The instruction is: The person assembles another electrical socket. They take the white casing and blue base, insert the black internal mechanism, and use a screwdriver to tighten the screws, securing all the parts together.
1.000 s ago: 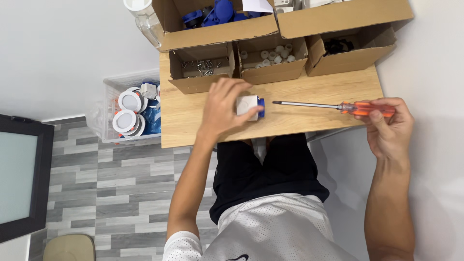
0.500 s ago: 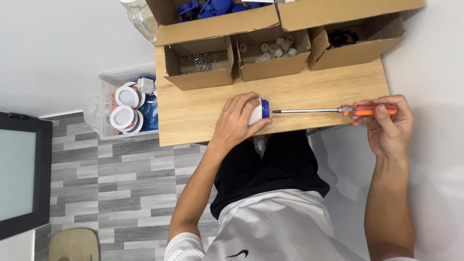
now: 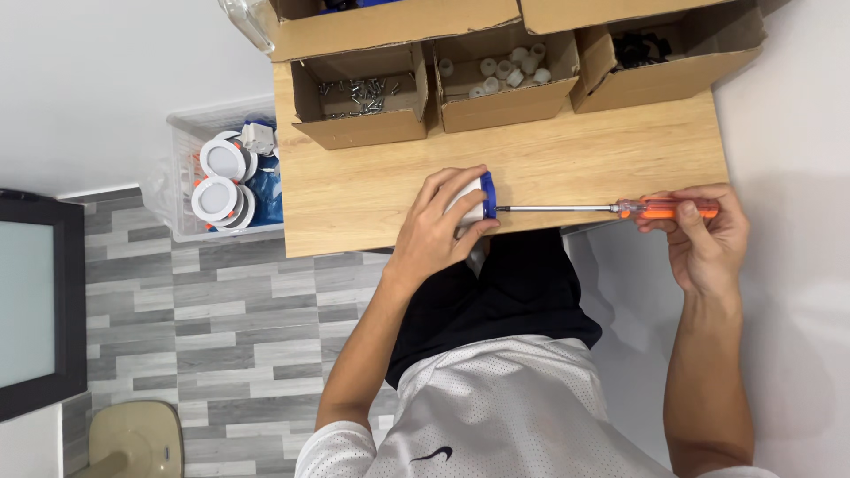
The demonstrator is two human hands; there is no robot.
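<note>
Desk: a light wooden rectangular desk (image 3: pixel 567 168) fills the upper centre of the frame; the work is held at its lower edge.
Boxes: three open brown cardboard boxes stand in a row along the upper part of the desk. The left one (image 3: pixel 359 97) holds small metal screws, the middle one (image 3: pixel 506 80) small white cylindrical parts, the right one (image 3: pixel 664 57) small black parts too small to identify.
Bin: a clear plastic bin (image 3: pixel 221 177) on the floor at the left edge of the desk holds round white fittings.
Left hand: the left hand (image 3: pixel 438 230) is at the centre of the frame, its grip clamped around a small round white fitting with a blue rim (image 3: pixel 478 196), blue rim turned toward the right of the frame.
Right hand: the right hand (image 3: pixel 699 235), at the right of the frame beyond the desk edge, has its grip closed on the handle of a long screwdriver with an orange handle and a thin steel shaft (image 3: pixel 611 209).
Stage, judged: the screwdriver lies level, its tip meeting the blue-rimmed face, so a screw appears to be being driven. Whether it is seated cannot be told.
Fitting, appearance: mostly covered by fingers; only the white side and blue rim show, no damage visible.
</note>
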